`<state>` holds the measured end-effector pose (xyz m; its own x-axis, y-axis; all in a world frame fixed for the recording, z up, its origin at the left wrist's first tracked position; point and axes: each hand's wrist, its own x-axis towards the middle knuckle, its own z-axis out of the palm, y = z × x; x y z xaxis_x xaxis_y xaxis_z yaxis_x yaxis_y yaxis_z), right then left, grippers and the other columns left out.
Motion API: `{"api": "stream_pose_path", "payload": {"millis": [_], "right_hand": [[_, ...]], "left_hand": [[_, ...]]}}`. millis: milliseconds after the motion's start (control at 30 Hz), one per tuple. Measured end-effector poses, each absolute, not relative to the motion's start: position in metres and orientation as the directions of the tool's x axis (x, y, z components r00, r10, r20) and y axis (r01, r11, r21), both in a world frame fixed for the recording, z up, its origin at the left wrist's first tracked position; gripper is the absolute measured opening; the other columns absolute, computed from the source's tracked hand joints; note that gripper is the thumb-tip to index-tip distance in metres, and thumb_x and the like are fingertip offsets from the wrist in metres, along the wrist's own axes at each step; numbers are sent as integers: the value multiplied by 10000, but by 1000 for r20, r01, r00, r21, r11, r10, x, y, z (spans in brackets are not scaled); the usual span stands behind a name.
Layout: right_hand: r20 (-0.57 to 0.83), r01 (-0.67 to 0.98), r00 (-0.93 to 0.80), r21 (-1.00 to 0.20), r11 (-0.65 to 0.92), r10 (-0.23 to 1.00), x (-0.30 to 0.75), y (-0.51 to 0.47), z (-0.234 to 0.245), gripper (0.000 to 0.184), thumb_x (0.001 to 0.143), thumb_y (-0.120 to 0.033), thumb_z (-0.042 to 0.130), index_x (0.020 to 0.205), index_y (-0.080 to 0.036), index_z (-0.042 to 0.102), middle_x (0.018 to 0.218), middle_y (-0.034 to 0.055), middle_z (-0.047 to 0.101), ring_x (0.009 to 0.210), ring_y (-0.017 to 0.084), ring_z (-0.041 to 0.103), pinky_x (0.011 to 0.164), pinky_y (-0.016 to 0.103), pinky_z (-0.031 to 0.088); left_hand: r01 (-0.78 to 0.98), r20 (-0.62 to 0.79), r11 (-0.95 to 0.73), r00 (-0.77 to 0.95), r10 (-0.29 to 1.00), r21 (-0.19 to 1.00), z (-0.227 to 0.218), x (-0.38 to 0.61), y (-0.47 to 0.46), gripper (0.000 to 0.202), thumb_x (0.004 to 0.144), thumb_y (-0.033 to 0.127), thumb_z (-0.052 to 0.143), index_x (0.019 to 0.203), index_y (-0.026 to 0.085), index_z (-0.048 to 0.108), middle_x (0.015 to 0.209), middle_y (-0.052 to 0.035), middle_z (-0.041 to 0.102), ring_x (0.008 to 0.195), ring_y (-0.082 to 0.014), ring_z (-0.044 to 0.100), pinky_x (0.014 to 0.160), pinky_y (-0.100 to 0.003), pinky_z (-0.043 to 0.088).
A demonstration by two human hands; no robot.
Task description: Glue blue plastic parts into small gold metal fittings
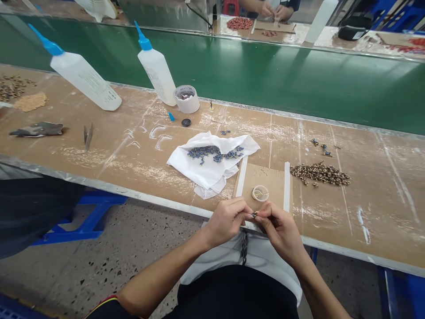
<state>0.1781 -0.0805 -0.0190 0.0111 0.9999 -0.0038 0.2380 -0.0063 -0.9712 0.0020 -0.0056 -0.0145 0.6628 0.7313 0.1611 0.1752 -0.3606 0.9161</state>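
My left hand [231, 221] and my right hand [278, 228] meet at the table's front edge, fingertips pinched together. Between them is a tiny blue-and-gold piece [254, 215], mostly covered by the fingers, so its exact kind is unclear. Just beyond my fingers a small round cup [260, 193] with a thin stick in it stands on a cardboard square [262, 175] edged with white tape. On the left, a crumpled white cloth [186, 164] holds many small blue pieces [217, 153]. A heap of brown-and-cream pieces [320, 173] lies to the right.
Two white squeeze bottles, one nearer the left [86, 82] and one nearer the middle [157, 73], stand behind beside a tape roll [187, 104]. Tweezers [88, 136] lie left. Beyond a green belt [265, 73], another person's hands [275, 11] work. Someone's dark clothing [33, 212] shows at left.
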Motion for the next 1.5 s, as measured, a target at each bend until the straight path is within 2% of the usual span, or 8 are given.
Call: {"api": "stream_pose_path", "payload": {"millis": [233,400,567,767,900,1167,1400,1500], "right_hand": [[34,116,179,-993,13,983,172,-87,-26,105,944,-267,586,854,-213,589,839,31,591,723,150,579,622,255,466],[34,95,182,-995,17,983,173,-88,-27,96,937,-268,597,855,-218,600,849,34,616,719,149,596,619,254,482],[-34,62,173,-997,-45,984,176,-85,-25,106,904,-315,644,868,-216,642,853,51,676,741,173,654,632,266,528],[-108,32,130,-993,-113,986,180,-81,-23,163,916,-351,623,888,-201,681,764,33,679,636,152,637,587,254,522],[-61,140,86,-988,-73,994,181,-80,-24,196,945,-338,567,846,-198,662,709,24,653,573,141,574,523,246,466],[59,384,11,-922,50,998,182,-75,-20,218,947,-243,526,734,-208,561,671,-2,616,582,134,543,545,240,393],[54,366,34,-930,38,998,181,-75,-23,212,943,-259,547,739,-211,578,671,-2,644,590,143,585,564,248,427],[-29,236,43,-971,-39,999,181,-80,-20,112,941,-299,573,904,-212,632,739,19,679,633,161,637,580,261,497]], "left_hand": [[177,16,-187,684,730,966,-9,2,0,164,930,259,588,980,141,691,891,-53,680,559,-92,582,554,-210,462],[175,145,-391,733,664,904,-9,1,3,200,965,238,527,946,140,701,809,-56,688,650,-132,599,628,-231,467],[211,159,-473,762,627,855,-6,3,5,273,975,202,473,788,147,664,646,-15,623,606,-130,552,614,-237,429],[279,219,-653,790,573,704,-3,4,11,268,979,167,442,846,153,674,787,-48,619,716,-151,533,644,-253,403],[267,276,-732,802,529,627,-8,7,15,298,976,145,420,778,155,643,728,-45,569,707,-163,479,646,-275,380],[214,263,-722,833,486,658,-13,9,15,292,920,82,411,676,177,541,649,-16,506,618,-150,425,585,-286,328],[204,223,-673,842,491,711,-9,7,17,267,944,112,402,722,168,538,697,-22,523,664,-155,452,620,-281,339],[230,112,-546,846,522,805,6,4,16,267,978,178,414,751,160,554,733,-24,546,700,-153,480,666,-277,363]]}}
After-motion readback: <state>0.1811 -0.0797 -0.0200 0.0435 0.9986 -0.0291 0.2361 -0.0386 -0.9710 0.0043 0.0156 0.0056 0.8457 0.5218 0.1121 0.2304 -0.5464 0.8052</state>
